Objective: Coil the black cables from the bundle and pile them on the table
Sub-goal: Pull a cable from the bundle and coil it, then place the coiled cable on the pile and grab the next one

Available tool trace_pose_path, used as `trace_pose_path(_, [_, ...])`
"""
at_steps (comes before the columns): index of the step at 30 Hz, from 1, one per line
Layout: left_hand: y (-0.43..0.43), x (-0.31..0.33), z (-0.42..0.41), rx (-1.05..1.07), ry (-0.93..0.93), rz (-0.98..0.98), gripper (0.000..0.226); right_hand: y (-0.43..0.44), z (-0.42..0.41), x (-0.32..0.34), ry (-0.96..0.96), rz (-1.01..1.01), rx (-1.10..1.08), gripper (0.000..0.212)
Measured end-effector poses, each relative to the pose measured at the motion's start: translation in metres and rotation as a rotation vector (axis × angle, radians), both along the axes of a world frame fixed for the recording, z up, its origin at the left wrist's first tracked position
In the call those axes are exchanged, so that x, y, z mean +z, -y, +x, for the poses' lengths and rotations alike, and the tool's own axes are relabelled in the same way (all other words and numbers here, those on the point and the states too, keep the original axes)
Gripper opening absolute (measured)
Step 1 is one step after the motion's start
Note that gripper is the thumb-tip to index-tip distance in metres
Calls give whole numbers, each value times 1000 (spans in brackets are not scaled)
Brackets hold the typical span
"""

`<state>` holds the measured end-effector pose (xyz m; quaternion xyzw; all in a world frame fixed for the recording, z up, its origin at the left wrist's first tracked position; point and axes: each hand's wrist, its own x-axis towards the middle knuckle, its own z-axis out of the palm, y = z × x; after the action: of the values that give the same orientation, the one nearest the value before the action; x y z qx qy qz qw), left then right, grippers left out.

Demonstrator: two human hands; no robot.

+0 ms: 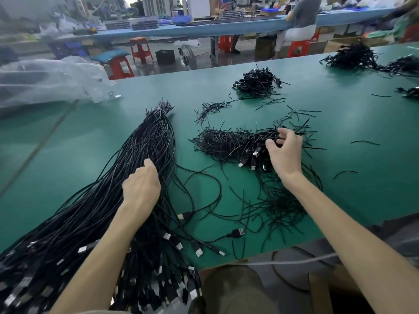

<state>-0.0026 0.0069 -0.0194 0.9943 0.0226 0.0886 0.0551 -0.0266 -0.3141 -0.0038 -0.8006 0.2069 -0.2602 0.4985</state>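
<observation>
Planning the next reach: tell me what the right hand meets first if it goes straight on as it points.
The right hand points away and leftward, fingers curled into the black cable pile, so it would likely press into that pile first.

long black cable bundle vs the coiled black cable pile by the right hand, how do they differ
The long black cable bundle lies uncoiled in long strands; the pile of coiled black cables is compact bunched loops. The bundle is far bigger than the pile. Both show silver USB plugs.
</observation>
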Motion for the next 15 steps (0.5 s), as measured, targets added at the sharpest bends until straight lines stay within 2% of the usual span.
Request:
trace_pose_path(3, [4, 8, -3, -78, 1, -247, 13, -20, -10, -7, 92, -141, 120, 39])
trace_pose_path(5, [15, 17, -8, -150, -92, -477, 9, -39, -17, -10, 102, -260, 308, 50])
trace_pose_path(7, [30, 22, -16, -264, -151, -544, 7, -61, -24, -12, 112, -411, 502, 63])
trace_pose_path(9, [45, 24, -25, -380, -193, -516, 5, -81, -27, -14, 154, -543, 667, 70])
trace_pose_path(10, [50, 25, -29, -440, -218, -520, 4, -90, -27, -17, 169, -551, 749, 71])
trace_pose_path(12, [54, 26, -34, -553, -277, -617, 10, -102, -30, -19, 119, -424, 884, 68])
trace_pose_path(14, [48, 28, -36, -587, -361, -793, 13, -102, -32, -20, 89, -358, 908, 58])
trace_pose_path(15, [43, 27, -36, -572, -411, -874, 13, -99, -32, -19, 88, -408, 887, 50])
